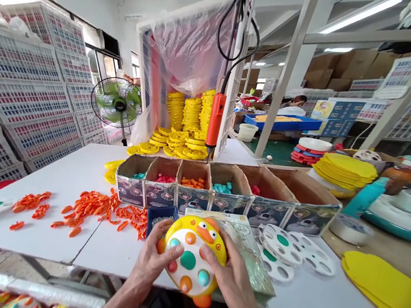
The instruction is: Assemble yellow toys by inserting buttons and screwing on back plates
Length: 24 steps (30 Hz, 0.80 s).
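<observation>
A yellow-and-white duck-shaped toy [191,259] with coloured round buttons and an orange beak sits at the near edge of the white table [67,178]. My left hand [150,260] wraps round its left side and my right hand [230,274] grips its right side, fingers curled over the top. Just behind the toy lies a small blue box [159,214] and a clear plastic bag [248,250].
Loose orange pieces [102,207] are scattered on the left. A row of cardboard bins [223,191] holds coloured parts. White discs [284,246] and yellow sheets [384,284] lie right. An orange hanging screwdriver [215,119], yellow stacks [187,119], a fan [116,102] and crates [22,92] stand behind.
</observation>
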Motion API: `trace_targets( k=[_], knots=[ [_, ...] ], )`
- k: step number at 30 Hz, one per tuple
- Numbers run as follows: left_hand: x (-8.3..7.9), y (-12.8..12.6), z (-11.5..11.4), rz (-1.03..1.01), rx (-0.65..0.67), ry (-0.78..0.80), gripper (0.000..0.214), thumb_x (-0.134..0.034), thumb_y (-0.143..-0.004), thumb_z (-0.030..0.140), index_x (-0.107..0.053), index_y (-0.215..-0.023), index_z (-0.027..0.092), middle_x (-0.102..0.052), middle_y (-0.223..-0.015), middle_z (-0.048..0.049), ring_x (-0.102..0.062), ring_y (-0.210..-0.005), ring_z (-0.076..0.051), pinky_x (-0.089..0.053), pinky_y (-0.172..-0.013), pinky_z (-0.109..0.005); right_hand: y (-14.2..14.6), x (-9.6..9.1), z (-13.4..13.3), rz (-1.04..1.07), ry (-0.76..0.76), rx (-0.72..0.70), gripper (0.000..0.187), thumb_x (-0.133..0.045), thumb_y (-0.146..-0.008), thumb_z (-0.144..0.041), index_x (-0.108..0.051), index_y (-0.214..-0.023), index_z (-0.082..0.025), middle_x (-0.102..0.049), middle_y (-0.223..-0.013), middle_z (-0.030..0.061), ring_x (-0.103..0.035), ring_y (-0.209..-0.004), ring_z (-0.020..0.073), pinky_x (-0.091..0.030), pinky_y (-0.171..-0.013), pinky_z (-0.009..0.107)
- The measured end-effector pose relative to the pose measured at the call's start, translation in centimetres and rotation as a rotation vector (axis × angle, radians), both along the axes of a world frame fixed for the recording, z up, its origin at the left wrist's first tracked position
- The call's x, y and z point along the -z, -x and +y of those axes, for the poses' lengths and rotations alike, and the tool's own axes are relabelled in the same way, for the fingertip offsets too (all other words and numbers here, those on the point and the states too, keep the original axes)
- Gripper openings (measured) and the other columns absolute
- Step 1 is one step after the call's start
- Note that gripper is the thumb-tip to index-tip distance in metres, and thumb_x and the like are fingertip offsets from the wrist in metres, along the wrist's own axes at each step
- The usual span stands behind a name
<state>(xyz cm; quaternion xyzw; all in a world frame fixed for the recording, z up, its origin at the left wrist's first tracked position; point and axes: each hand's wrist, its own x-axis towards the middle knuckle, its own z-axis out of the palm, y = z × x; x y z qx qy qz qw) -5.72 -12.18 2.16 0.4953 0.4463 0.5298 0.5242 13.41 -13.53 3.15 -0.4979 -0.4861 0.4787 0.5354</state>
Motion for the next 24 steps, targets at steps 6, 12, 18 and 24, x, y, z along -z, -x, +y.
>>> trace_targets(
  k=[6, 12, 18, 24],
  knots=[
    [-0.7, 1.3, 0.1, 0.305, 0.012, 0.005, 0.044, -0.085, -0.071, 0.05, -0.071, -0.098, 0.018, -0.075, -0.088, -0.0048, -0.069, -0.082, -0.024, -0.054, -0.065, -0.027, 0.6, -0.5, -1.1, -0.091, -0.014, -0.121, 0.074, -0.082, -0.07, -0.059, -0.061, -0.135, -0.028, -0.067, -0.136, 0.0083, -0.062, -0.127, 0.0363, -0.056, -0.102, 0.045],
    [0.4, 2.1, -0.7, 0.017, 0.045, 0.118, 0.05, -0.084, -0.074, 0.048, -0.066, -0.11, 0.02, -0.077, -0.102, -0.0082, -0.073, -0.091, -0.027, -0.059, -0.073, -0.032, 1.0, -0.3, -1.7, -0.031, 0.022, -0.199, 0.1, -0.089, -0.062, -0.053, -0.044, -0.149, -0.034, -0.061, -0.145, 0.0084, -0.063, -0.127, 0.0363, -0.054, -0.105, 0.051],
    [1.6, 3.7, -4.4, -0.227, 0.236, 0.172, 0.074, -0.094, -0.063, 0.029, -0.063, -0.129, 0.021, -0.076, -0.12, -0.0115, -0.072, -0.11, -0.033, -0.059, -0.09, -0.04, 0.2, 2.9, -1.9, -0.037, 0.125, -0.26, 0.097, -0.087, -0.063, -0.053, -0.044, -0.149, -0.037, -0.069, -0.136, 0.0092, -0.067, -0.121, 0.0382, -0.059, -0.098, 0.048],
    [8.8, 7.4, -13.3, -0.438, 0.011, 0.462, 0.062, -0.089, -0.067, 0.044, -0.071, -0.119, 0.016, -0.079, -0.11, -0.0159, -0.077, -0.099, -0.034, -0.061, -0.088, -0.042, 3.0, 11.3, -5.0, 0.012, 0.305, -0.636, 0.082, -0.081, -0.067, -0.059, -0.056, -0.143, -0.042, -0.078, -0.113, 0.0095, -0.076, -0.094, 0.0368, -0.064, -0.076, 0.043]
  ],
)
